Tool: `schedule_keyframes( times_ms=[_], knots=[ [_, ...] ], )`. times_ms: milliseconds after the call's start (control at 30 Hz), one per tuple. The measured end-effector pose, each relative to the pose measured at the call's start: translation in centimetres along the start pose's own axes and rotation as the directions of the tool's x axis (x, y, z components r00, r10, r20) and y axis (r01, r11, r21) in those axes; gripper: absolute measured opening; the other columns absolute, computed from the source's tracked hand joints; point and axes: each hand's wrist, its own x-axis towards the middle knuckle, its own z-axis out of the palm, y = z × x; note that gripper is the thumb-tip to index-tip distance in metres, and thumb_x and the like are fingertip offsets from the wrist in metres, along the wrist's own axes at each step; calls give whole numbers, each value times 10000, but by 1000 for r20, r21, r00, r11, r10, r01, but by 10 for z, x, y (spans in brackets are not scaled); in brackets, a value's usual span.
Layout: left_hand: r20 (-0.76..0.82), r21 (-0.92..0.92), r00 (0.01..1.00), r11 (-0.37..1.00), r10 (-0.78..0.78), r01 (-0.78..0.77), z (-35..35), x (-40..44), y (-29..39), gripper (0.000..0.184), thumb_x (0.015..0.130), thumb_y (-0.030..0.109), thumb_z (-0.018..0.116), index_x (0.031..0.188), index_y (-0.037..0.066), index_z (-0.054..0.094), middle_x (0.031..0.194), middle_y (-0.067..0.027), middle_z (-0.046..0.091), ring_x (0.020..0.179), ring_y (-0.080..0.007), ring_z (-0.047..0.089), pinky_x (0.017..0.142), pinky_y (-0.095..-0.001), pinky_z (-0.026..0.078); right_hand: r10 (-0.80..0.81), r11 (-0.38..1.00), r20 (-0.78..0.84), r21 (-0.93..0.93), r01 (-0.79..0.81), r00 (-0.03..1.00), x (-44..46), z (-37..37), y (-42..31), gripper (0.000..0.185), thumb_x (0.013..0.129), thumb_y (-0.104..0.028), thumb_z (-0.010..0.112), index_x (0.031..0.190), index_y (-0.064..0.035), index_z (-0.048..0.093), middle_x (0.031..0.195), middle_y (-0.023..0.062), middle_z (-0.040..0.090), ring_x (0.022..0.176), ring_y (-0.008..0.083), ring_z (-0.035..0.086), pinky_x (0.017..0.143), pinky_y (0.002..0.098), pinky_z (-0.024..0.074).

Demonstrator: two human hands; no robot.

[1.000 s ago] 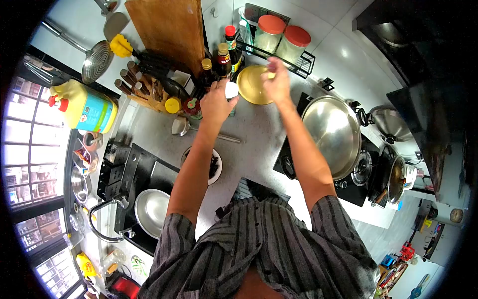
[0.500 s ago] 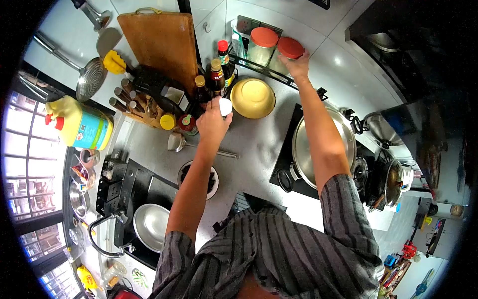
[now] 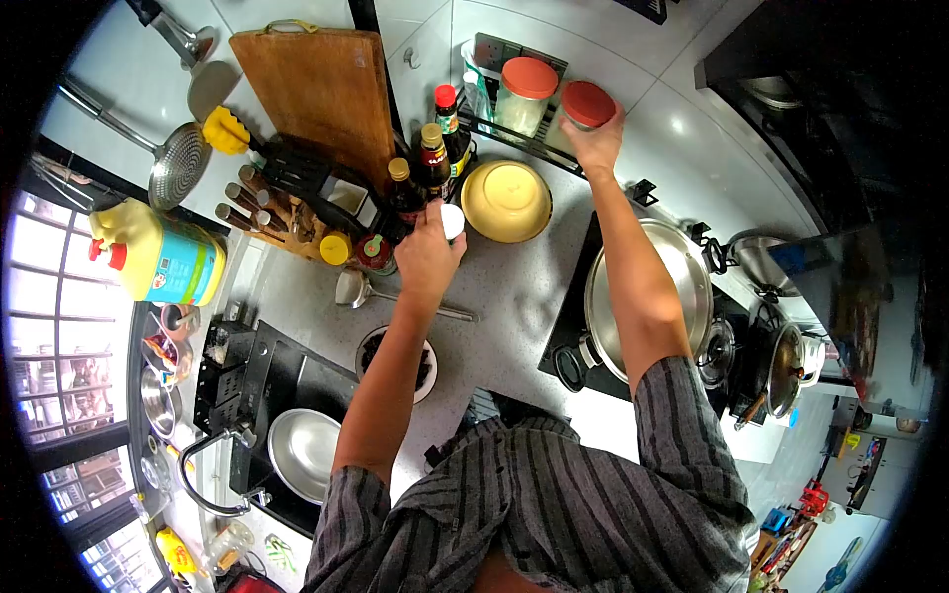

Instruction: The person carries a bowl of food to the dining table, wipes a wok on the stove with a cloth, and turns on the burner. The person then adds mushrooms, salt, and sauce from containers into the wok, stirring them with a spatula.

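1. Jar with a red lid (image 3: pixel 588 105) is at the right end of the black rack (image 3: pixel 529 150) on the wall; I cannot tell whether its base touches the rack.
2. My right hand (image 3: pixel 597 146) is clamped around that jar just under the lid, thumb on one side and fingers on the other.
3. My left hand (image 3: pixel 430 261) is closed on a small white object (image 3: pixel 452 221), pinched between thumb and fingers; my grip hides too much to tell what it is.
4. A second red-lidded jar (image 3: pixel 524 99), pale inside, sits on the rack just beside the first.
5. Below the rack, a yellow bowl (image 3: pixel 506 203) lies upside down on the counter (image 3: pixel 504 287).
6. Bottles with red and gold caps (image 3: pixel 433 163) stand between that bowl and the cutting board (image 3: pixel 321 99).
7. My right forearm crosses over a wide steel pot (image 3: pixel 684 259) on the stove.
8. My left forearm passes over a spatula (image 3: pixel 353 289) and partly hides a white dish (image 3: pixel 431 371) of dark pieces.
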Motion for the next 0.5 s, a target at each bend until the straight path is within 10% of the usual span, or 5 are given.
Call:
schedule_keyframes(
  times_ms=[500],
  knots=[
    [30, -11, 999, 1000, -22, 22, -1, -1, 0, 605, 815, 338, 768, 1319, 126, 510, 1093, -145, 703, 887, -355, 714, 726, -459, 568, -27, 999, -46, -43, 25, 999, 2, -17, 28, 1083, 584, -412, 931, 1387, 51, 371, 1308, 240, 526, 1229, 385, 525, 1075, 433, 424]
  ],
)
